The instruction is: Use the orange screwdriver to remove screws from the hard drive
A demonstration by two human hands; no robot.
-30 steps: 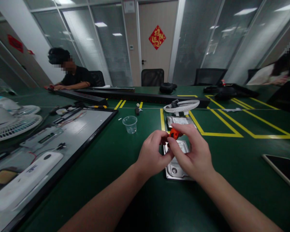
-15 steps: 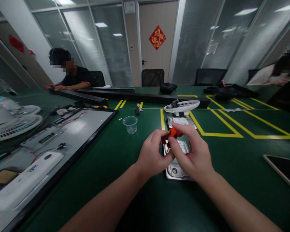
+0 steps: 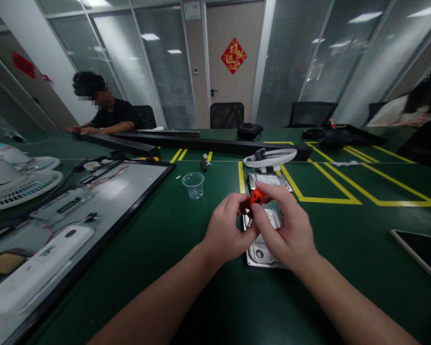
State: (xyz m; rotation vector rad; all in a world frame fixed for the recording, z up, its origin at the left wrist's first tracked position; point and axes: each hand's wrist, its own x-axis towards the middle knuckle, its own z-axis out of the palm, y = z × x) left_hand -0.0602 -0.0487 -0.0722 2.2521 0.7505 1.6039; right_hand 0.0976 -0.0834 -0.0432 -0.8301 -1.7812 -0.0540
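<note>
1. The right hand (image 3: 290, 227) pinches a stubby orange-black handle (image 3: 257, 197); the left hand (image 3: 222, 232) curls close, its hold hidden.
2. Below them, a rectangular silvery metal drive (image 3: 262, 251) on the smooth green surface (image 3: 147, 258).
3. Farther left, a clear tapered plastic cup (image 3: 193, 186).

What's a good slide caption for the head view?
Right hand grips an orange screwdriver handle beside the left hand, above a hard drive; clear plastic cup farther left.

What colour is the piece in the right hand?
The piece is orange with black patches; head view.
</note>
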